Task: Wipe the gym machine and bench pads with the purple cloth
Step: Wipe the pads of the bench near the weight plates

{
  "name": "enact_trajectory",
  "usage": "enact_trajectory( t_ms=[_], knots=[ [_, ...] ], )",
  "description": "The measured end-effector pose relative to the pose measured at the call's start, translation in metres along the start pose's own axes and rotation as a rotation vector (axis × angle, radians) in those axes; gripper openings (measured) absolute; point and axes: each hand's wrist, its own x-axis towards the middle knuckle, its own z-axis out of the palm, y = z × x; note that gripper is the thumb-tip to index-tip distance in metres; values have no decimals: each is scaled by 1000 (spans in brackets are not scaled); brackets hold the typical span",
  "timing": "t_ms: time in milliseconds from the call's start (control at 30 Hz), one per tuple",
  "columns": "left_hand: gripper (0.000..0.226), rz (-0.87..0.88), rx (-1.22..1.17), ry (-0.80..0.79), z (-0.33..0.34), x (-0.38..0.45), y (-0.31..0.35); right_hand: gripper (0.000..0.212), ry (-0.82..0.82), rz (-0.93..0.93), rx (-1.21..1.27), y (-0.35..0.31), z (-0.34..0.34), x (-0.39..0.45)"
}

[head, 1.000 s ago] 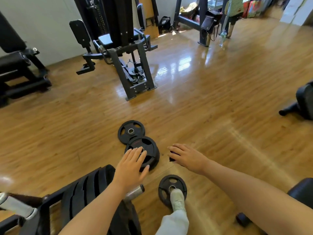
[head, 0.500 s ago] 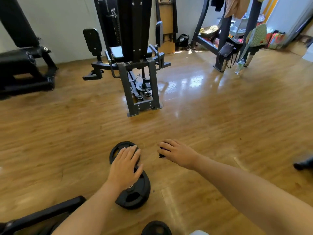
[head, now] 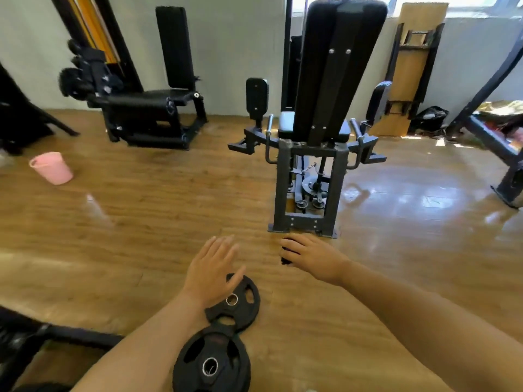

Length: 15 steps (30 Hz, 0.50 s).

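Note:
My left hand (head: 212, 267) is held out flat over the wooden floor, fingers straight, holding nothing. My right hand (head: 312, 258) is stretched forward with its fingers curled round a small dark object (head: 286, 260); I cannot tell what it is. No purple cloth shows. Straight ahead stands a grey-framed gym machine (head: 308, 176) with a tall black back pad (head: 339, 58) and two small side pads. A black padded bench machine (head: 152, 108) stands by the wall at the back left.
Two black weight plates (head: 236, 301) (head: 212, 363) lie on the floor under my left forearm. A pink bucket (head: 52, 168) sits at the left. A folded wooden table (head: 410, 69) leans on the wall, and a dark frame (head: 506, 154) stands at the right.
The view has lifted and moved closer to the grey machine. The weight plates have slid lower in view. Both hands stay out in front, the right still holding the dark object.

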Motion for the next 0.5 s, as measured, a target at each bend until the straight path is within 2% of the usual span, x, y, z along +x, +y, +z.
enact_trajectory(
  t_ms=[233,367,500],
  knots=[
    [59,-98,132,-48,1,50,-34,48,131,-173,107,79,37,89],
    [68,-194,168,-92,24,68,-69,33,179,-294,197,111,68,150],
    [71,-313,174,-97,54,99,-110,58,200,-457,163,140,91,222]
  ],
)
